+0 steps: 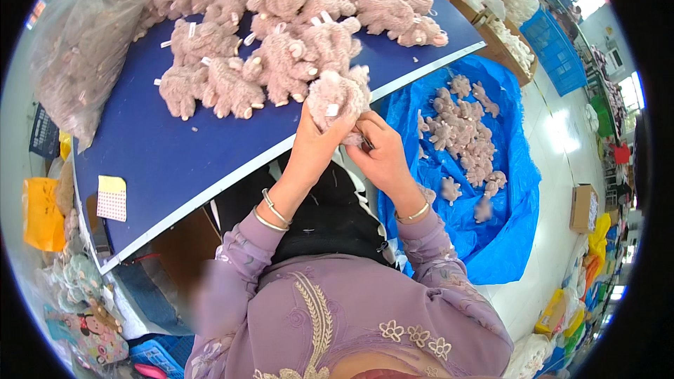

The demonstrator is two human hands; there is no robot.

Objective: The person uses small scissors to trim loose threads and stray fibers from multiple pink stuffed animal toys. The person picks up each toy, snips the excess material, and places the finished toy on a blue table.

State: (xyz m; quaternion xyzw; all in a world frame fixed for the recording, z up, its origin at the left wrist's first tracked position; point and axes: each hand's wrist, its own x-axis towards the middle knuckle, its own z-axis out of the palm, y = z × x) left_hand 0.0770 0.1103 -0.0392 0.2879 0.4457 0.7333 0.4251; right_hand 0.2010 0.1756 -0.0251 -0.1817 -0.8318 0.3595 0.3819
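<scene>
At the blue bench (175,161) edge, both hands (319,142) (379,151) clamp a pink plush toy (337,95), seemingly soft and light, best pinched by its body.

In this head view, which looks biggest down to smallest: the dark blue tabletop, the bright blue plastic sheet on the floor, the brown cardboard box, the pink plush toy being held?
Largest to smallest as seen:
1. dark blue tabletop
2. bright blue plastic sheet
3. pink plush toy held in both hands
4. brown cardboard box
The toy is nearer the camera than the box, so their order is unsure.
</scene>
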